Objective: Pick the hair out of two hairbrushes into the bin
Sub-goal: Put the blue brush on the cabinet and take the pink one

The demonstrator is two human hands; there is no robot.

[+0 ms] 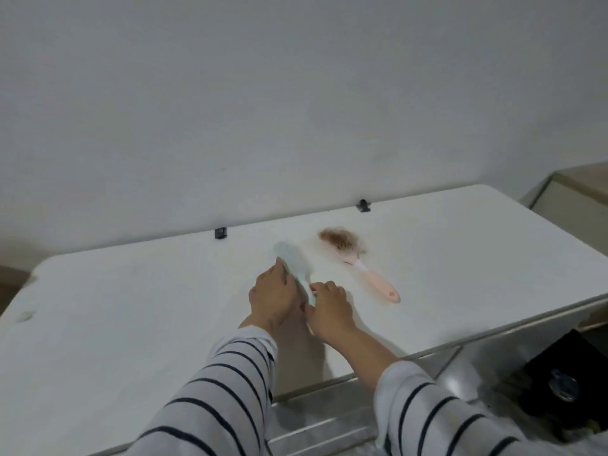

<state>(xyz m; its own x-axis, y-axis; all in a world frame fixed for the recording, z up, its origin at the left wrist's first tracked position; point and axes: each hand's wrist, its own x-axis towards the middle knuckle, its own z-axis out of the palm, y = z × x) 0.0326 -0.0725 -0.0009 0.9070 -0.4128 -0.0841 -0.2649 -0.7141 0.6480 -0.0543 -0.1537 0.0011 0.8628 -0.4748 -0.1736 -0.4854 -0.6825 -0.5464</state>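
1. Showing striped sleeves (pixel 210 393) at the near edge, both reaching forward over the table (pixel 131 307).
2. Sitting low at the right, below the table edge: a black bin (pixel 566 373), with something round and glassy lying in it, too blurred to identify.
3. Gripping the blue brush (pixel 291 261) from its left side with the left hand (pixel 271 291), fingers curled against the edge of the head.
4. Curling the right hand (pixel 330 306) at the blue brush's handle end, fingers bent in and touching the handle; cannot tell whether pinching the handle or something small on it.
5. Lying on the table between the two hands, the blue brush pointing away and to the left, bristle side not showing.
6. Lying just right of and beyond the hands, apart from them: the pink brush (pixel 368 274), handle toward the near right, head away.
7. Clinging to the pink brush's head: a thick tuft of brown hair (pixel 335 240).
8. Clipping onto the table's far edge: two small dark brackets (pixel 220 233).
9. Standing behind everything: a plain pale wall (pixel 296 93).
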